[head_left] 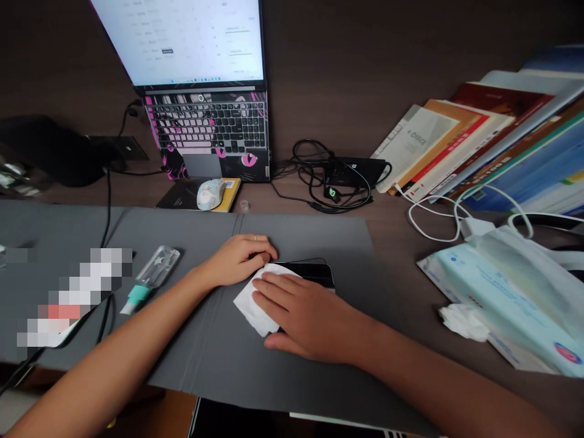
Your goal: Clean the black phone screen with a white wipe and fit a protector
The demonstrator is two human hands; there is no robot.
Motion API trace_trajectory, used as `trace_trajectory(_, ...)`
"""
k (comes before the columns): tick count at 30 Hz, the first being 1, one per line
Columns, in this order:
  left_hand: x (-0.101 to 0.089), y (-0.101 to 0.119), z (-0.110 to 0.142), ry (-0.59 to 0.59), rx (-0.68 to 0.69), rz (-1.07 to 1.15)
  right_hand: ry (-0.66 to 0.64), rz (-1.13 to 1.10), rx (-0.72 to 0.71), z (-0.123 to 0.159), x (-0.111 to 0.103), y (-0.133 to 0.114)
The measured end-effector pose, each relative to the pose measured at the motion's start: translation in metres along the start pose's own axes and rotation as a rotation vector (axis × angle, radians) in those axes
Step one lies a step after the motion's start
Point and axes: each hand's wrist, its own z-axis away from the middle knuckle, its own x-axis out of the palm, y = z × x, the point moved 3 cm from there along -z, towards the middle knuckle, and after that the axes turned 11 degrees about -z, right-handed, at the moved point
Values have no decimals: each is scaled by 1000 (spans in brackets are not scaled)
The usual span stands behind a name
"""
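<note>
A black smartphone [322, 274] lies flat on the grey desk mat, partly covered by a white tissue [253, 308]. My right hand [301, 310] is laid over the tissue and holds it against the phone, fingers together and thumb apart. At the phone's far left corner is my left hand [241, 258], its fingers curled and thumb drawn in on the edge; the exact contact is partly hidden. A ring shows on one left finger. To the left, a clear spray bottle [157, 267] with a teal collar lies on its side.
Behind the grey mat [319, 383] stand an open laptop [210, 128], a mouse [210, 194] and a black adapter [356, 172] with tangled cables. Leaning books [456, 140], a tissue pack [511, 298] and a crumpled tissue [464, 321] are right. A blurred-out item [77, 298] lies left.
</note>
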Motion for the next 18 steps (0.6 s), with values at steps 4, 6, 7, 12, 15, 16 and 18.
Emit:
trace_trajectory(4, -2, 1, 3, -24, 30, 53, 8, 33, 19, -2, 0, 2)
trace_trajectory(6, -5, 3, 5, -58, 45, 72, 23, 50, 25, -2, -1, 6)
trace_trajectory(7, -7, 5, 7, -75, 49, 74, 30, 57, 23, -2, -2, 7)
trace_trajectory(12, -16, 15, 20, -124, 42, -7, 97, 64, 29, 9, -9, 17)
trace_trajectory(15, -16, 24, 25, -147, 14, -117, 167, 64, 92, 18, -18, 24)
trace_trajectory(16, -15, 26, 26, -147, 6, -149, 182, 64, 121, 20, -22, 27)
trace_trajectory(18, -12, 29, 26, -141, -7, -200, 213, 74, 184, 24, -29, 33)
